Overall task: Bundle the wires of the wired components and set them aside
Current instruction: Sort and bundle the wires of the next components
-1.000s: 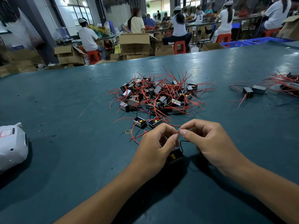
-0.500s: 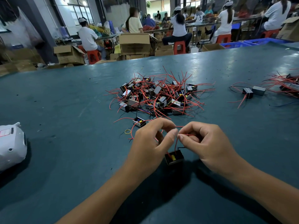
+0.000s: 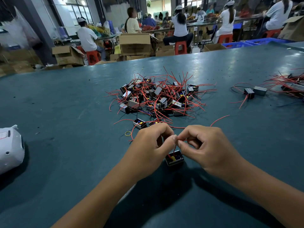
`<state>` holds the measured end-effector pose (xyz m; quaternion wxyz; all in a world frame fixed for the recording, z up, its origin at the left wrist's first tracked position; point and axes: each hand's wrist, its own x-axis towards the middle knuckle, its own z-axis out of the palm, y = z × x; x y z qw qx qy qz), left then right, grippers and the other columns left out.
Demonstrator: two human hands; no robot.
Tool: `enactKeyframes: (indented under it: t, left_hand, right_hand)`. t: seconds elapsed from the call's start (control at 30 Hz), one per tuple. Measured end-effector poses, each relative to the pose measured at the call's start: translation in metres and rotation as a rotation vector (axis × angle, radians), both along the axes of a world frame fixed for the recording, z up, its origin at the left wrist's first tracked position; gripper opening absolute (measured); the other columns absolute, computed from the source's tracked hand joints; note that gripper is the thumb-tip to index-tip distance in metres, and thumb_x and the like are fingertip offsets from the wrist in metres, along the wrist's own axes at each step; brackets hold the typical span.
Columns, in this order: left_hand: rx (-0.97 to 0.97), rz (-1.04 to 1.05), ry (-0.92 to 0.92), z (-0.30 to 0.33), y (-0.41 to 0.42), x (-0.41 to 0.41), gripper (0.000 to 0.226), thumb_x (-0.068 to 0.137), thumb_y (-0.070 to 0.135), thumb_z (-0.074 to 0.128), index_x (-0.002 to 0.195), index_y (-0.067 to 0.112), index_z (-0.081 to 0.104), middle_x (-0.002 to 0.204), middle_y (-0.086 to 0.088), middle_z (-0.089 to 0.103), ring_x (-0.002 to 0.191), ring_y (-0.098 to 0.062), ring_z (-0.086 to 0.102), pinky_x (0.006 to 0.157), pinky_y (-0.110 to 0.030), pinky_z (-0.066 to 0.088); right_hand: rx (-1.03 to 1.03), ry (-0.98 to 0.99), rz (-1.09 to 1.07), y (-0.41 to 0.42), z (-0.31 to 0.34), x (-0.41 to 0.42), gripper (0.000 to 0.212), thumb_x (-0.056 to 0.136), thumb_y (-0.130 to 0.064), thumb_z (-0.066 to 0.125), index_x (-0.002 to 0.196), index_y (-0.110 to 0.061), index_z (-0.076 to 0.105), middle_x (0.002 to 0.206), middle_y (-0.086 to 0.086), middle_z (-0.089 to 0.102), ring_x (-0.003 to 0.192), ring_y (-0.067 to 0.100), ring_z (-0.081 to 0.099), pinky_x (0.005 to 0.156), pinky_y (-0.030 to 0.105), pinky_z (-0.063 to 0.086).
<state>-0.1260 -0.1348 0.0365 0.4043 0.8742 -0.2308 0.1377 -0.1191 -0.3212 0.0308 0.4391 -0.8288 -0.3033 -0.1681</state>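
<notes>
Far left of the fingers, at the edge of the dark green table, a white plastic shell lies partly out of sight. Between it and the left hand runs a broad stretch of bare tabletop. Beyond the table's far edge, open cardboard boxes stand on the floor among seated workers on red stools; what the boxes hold cannot be made out from here.

Just left of the left hand's fingers and a little beyond them, a small yellow rubber band lies flat on the table. Further out, straight ahead of both hands, sits the pile of wired components, small black boxes tangled in red wires, with two loose ones lying just at the near side of the heap.

The left hand is curled, thumb and forefinger pinching the red wire at the point where the two hands meet. The right hand is curled too, its thumb and forefinger pinching the same wire beside the left's fingertips; the wire's free end arcs up and away past the right knuckles. Directly below the pinching fingertips the held component, an open black box with yellow and blue parts inside, rests on or just above the table; I cannot tell which.

Right of the right hand is more bare tabletop, then, far off toward the right edge, a set-aside group of components with red wires.
</notes>
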Motion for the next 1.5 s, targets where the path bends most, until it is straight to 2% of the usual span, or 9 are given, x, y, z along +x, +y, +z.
enactKeyframes:
  t: [0.2, 0.3, 0.5, 0.67, 0.8, 0.97, 1.17, 1.3, 1.5]
  left_hand:
    - [-0.112, -0.025, 0.210, 0.001, -0.001, 0.000, 0.017, 0.086, 0.029, 0.056, 0.071, 0.022, 0.059, 0.057, 0.014, 0.051, 0.051, -0.001, 0.039, 0.051, -0.018, 0.031]
    - [-0.114, -0.020, 0.235, 0.002, 0.000, 0.000, 0.016, 0.083, 0.029, 0.056, 0.069, 0.021, 0.059, 0.055, 0.015, 0.048, 0.050, -0.001, 0.036, 0.049, -0.015, 0.028]
    - [-0.133, -0.044, 0.236, 0.000, 0.003, 0.000, 0.016, 0.087, 0.032, 0.057, 0.072, 0.025, 0.060, 0.057, 0.015, 0.049, 0.051, -0.001, 0.038, 0.051, -0.016, 0.030]
    - [-0.175, -0.133, 0.296, -0.005, 0.007, 0.003, 0.003, 0.090, 0.024, 0.066, 0.089, 0.026, 0.064, 0.069, 0.020, 0.060, 0.054, -0.003, 0.043, 0.052, -0.018, 0.036]
    - [-0.245, -0.152, 0.328, -0.011, 0.002, 0.005, 0.014, 0.090, 0.010, 0.073, 0.096, 0.017, 0.063, 0.085, 0.001, 0.070, 0.068, -0.008, 0.058, 0.063, -0.025, 0.047]
    - [-0.406, -0.137, 0.397, -0.016, 0.000, 0.006, 0.021, 0.086, 0.004, 0.074, 0.096, 0.015, 0.060, 0.070, 0.006, 0.068, 0.060, -0.005, 0.058, 0.057, -0.016, 0.046]
    - [-0.432, -0.145, 0.402, -0.018, 0.000, 0.007, 0.021, 0.086, 0.007, 0.075, 0.097, 0.015, 0.060, 0.071, 0.005, 0.069, 0.063, -0.008, 0.060, 0.059, -0.021, 0.048]
    - [-0.440, -0.136, 0.400, -0.019, 0.000, 0.009, 0.021, 0.087, 0.002, 0.074, 0.097, 0.012, 0.058, 0.066, 0.006, 0.067, 0.059, -0.007, 0.059, 0.057, -0.021, 0.050]
    - [-0.500, -0.154, 0.434, -0.018, -0.002, 0.009, 0.022, 0.086, -0.002, 0.073, 0.098, 0.006, 0.056, 0.066, 0.001, 0.068, 0.057, -0.013, 0.061, 0.058, -0.025, 0.053]
  right_hand:
    - [-0.132, -0.090, 0.005, 0.000, 0.001, -0.003, 0.006, 0.081, -0.020, 0.068, 0.076, -0.018, 0.066, 0.056, -0.017, 0.038, 0.053, -0.001, 0.040, 0.054, 0.010, 0.027]
    - [-0.163, -0.103, 0.016, 0.001, 0.002, -0.004, 0.004, 0.081, -0.020, 0.067, 0.077, -0.019, 0.066, 0.057, -0.022, 0.036, 0.054, -0.004, 0.040, 0.055, 0.010, 0.028]
    - [-0.096, -0.030, 0.009, 0.002, 0.000, -0.003, 0.006, 0.082, -0.018, 0.069, 0.076, -0.019, 0.067, 0.052, -0.008, 0.044, 0.050, 0.003, 0.040, 0.053, 0.009, 0.028]
    - [0.068, 0.159, -0.026, -0.002, -0.006, 0.003, 0.014, 0.086, -0.014, 0.072, 0.074, -0.020, 0.067, 0.047, -0.012, 0.035, 0.047, 0.004, 0.031, 0.049, 0.014, 0.027]
    - [0.121, 0.227, -0.030, -0.001, -0.010, 0.006, 0.013, 0.085, -0.016, 0.073, 0.073, -0.020, 0.068, 0.048, -0.010, 0.041, 0.050, 0.005, 0.034, 0.051, 0.024, 0.033]
    - [0.172, 0.317, -0.006, -0.002, -0.014, 0.010, 0.013, 0.086, -0.019, 0.073, 0.075, -0.021, 0.069, 0.050, -0.011, 0.039, 0.052, 0.007, 0.034, 0.053, 0.026, 0.031]
    - [0.174, 0.337, 0.016, -0.005, -0.015, 0.013, 0.009, 0.086, -0.022, 0.075, 0.079, -0.026, 0.070, 0.052, -0.010, 0.050, 0.053, 0.003, 0.040, 0.054, 0.020, 0.035]
    - [0.135, 0.319, 0.029, -0.006, -0.012, 0.013, 0.009, 0.087, -0.025, 0.073, 0.079, -0.024, 0.071, 0.061, 0.014, 0.057, 0.055, 0.008, 0.041, 0.055, 0.028, 0.036]
    - [0.057, 0.292, 0.029, -0.007, -0.007, 0.011, 0.014, 0.091, -0.022, 0.068, 0.078, -0.026, 0.072, 0.063, 0.008, 0.060, 0.052, 0.009, 0.041, 0.052, 0.028, 0.036]
